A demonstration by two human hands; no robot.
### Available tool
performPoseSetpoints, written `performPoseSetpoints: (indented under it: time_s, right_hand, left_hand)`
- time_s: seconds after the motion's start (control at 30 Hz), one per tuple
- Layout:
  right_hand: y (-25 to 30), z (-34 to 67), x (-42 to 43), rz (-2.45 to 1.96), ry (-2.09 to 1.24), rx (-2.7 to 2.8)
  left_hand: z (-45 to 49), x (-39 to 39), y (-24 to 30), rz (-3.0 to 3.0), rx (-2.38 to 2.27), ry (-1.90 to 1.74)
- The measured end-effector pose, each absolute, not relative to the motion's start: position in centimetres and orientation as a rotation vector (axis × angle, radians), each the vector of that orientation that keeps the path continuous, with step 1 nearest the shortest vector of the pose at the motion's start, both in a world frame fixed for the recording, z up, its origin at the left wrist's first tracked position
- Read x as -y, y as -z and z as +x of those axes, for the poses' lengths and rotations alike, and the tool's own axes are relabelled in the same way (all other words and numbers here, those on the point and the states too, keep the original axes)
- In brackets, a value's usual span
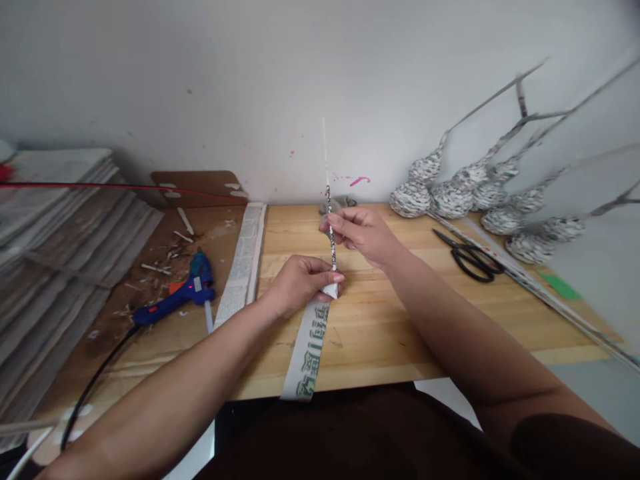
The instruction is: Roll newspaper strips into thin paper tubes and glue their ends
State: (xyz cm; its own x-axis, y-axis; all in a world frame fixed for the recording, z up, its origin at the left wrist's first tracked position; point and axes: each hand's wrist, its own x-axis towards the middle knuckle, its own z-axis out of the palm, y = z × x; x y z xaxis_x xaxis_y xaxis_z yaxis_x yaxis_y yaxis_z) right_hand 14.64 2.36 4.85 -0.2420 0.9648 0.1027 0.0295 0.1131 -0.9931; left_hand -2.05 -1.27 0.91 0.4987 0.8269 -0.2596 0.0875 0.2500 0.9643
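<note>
My left hand (305, 283) is closed on a printed paper strip (309, 353) where it meets the lower end of a thin stick. The strip's free end hangs toward the table's front edge, with green lettering along it. My right hand (363, 233) pinches the stick higher up, fingers closed round it. Tightly rolled, speckled black-and-white paper covers the lower part of this upright stick (333, 253). Its bare upper end is thin and white, standing out against the wall. Part of the strip's fold lies hidden under my left fingers.
Black scissors (473, 261) lie at the right, beside several woven paper gourd shapes (453, 199) and long thin paper rods (545, 290). Left are a stack of paper strips (243, 260), a blue glue gun (175, 293) with its cord, and piled newspapers (60, 267).
</note>
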Motion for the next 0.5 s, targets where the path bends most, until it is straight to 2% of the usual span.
performPoseSetpoints:
  time_s: [0.33, 0.5]
  right_hand:
    - [-5.35, 14.62, -2.25, -1.136, -1.232, 1.374]
    - [-5.88, 15.34, -2.04, -1.18, -1.15, 1.581]
  left_hand:
    - [-1.88, 1.52, -0.48, 1.326, -0.92, -0.592]
    - [-1.93, 1.49, -0.75, 1.35, -0.942, -0.615]
